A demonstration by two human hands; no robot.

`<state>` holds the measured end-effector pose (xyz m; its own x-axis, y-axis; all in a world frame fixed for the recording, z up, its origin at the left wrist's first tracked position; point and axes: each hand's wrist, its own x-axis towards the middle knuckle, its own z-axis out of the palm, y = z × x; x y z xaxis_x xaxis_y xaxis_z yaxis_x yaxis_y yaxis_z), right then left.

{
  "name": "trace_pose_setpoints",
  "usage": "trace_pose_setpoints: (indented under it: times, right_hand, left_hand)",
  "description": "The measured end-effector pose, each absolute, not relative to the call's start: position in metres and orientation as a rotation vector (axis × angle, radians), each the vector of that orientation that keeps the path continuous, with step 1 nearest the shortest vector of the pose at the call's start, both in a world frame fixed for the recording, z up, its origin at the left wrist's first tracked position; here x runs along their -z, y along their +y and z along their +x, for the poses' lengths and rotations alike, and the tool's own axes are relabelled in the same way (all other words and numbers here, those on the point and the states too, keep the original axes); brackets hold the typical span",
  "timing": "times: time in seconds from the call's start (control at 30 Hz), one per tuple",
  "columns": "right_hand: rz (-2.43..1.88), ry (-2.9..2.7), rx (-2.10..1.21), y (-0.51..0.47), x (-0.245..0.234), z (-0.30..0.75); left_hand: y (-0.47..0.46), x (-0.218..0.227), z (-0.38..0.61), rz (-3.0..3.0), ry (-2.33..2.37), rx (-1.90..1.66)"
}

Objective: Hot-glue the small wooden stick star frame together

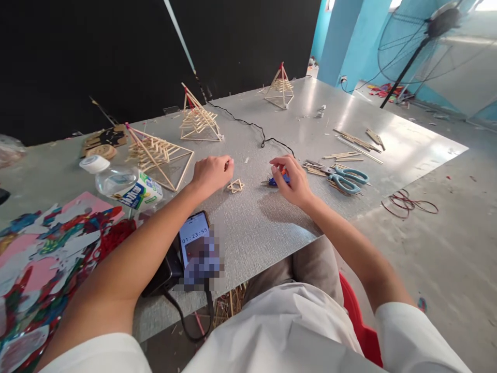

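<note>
My left hand [212,173] rests curled on the grey table [272,228], its fingers closed; whatever is in them is too small to see. Just right of it lies a small star made of wooden sticks [235,186]. My right hand [293,181] is closed around a blue and orange glue gun [280,179], whose black cord [248,124] runs off toward the back of the table. Both hands sit a short way apart, with the little star between them.
Three stick pyramids [198,116] [280,87] [159,155] stand at the back. Teal scissors [347,178] and loose sticks [357,141] lie right. A phone [196,241], a water bottle [126,186] and coloured paper scraps [42,259] lie left. A fan [423,41] stands behind.
</note>
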<state>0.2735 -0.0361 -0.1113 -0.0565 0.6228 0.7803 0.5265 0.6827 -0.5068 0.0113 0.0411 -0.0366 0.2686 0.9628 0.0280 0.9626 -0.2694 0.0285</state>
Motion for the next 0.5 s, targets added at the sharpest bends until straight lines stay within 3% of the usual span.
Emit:
trace_pose_setpoints:
  times: [0.3,0.5]
  right_hand:
    - [-0.967,-2.111,0.158,-0.062,0.113,0.319]
    - [-1.575,-2.069,0.168,-0.123,0.107,0.441]
  left_hand:
    - [0.05,0.044,0.002,2.496,1.524,0.312]
    - [0.053,0.052,0.001,2.626,1.473,0.389]
